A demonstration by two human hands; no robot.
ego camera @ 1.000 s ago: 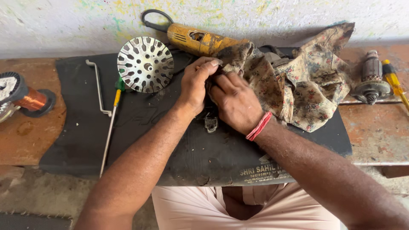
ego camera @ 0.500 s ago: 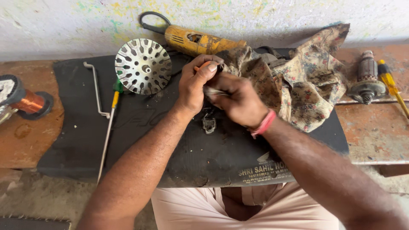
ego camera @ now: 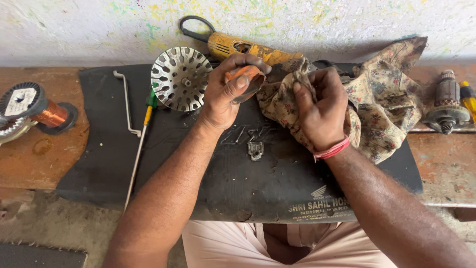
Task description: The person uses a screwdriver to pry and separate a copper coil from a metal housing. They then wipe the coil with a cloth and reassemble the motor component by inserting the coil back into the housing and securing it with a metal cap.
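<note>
The cloth (ego camera: 377,114) is thin printed cotton, matt and crumpled, with a faded flower pattern. A black mat (ego camera: 198,164) of dull, scuffed rubber covers the worn, stained wooden bench (ego camera: 39,159). The slotted disc (ego camera: 181,78) is bright bare metal. The part (ego camera: 245,79) in the left hand (ego camera: 225,97) looks like smooth orange plastic. The spool (ego camera: 49,115) carries glossy copper wire.

1. The left hand (ego camera: 229,89) wraps an orange part (ego camera: 244,75); only its top edge shows, so its shape cannot be told.
2. The right hand (ego camera: 320,109) buries its fingertips in the floral cloth (ego camera: 382,114), which hides whatever lies beneath.
3. Behind both hands, the yellow tool (ego camera: 248,49) disappears under the cloth.
4. Far right of the right hand, a yellow handle (ego camera: 468,97) is cut off by the frame edge.
</note>
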